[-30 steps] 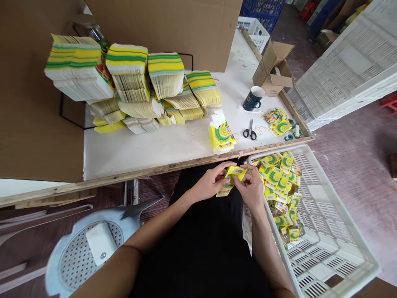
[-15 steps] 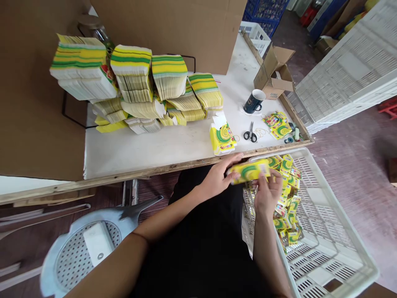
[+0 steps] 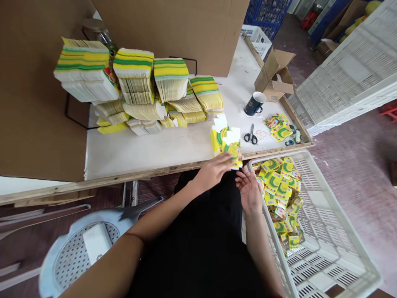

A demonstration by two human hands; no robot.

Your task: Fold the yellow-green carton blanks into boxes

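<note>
My left hand (image 3: 215, 170) grips a small yellow-and-green printed carton (image 3: 233, 151) at the table's front edge. The carton's white end flaps stand open at the top. Behind it, partly covered, another yellow carton (image 3: 216, 138) with raised white flaps rests on the table. My right hand (image 3: 249, 191) is just below the held carton, palm up, fingers apart and holding nothing. To its right stands a white plastic crate (image 3: 336, 207) with a heap of closed yellow cartons (image 3: 281, 184) at its left side.
Stacks of flat yellow-green cartons (image 3: 170, 78) line the back of the table (image 3: 149, 151). Toward the right are black scissors (image 3: 251, 135), a dark mug (image 3: 254, 103), flattened packs (image 3: 279, 126) and an open cardboard box (image 3: 275, 76). A grey stool (image 3: 89, 244) stands at lower left.
The closed carton that both hands held over the crate's edge has left them. My left hand has moved onto a carton with open flaps. My right hand has drawn left and opened.
</note>
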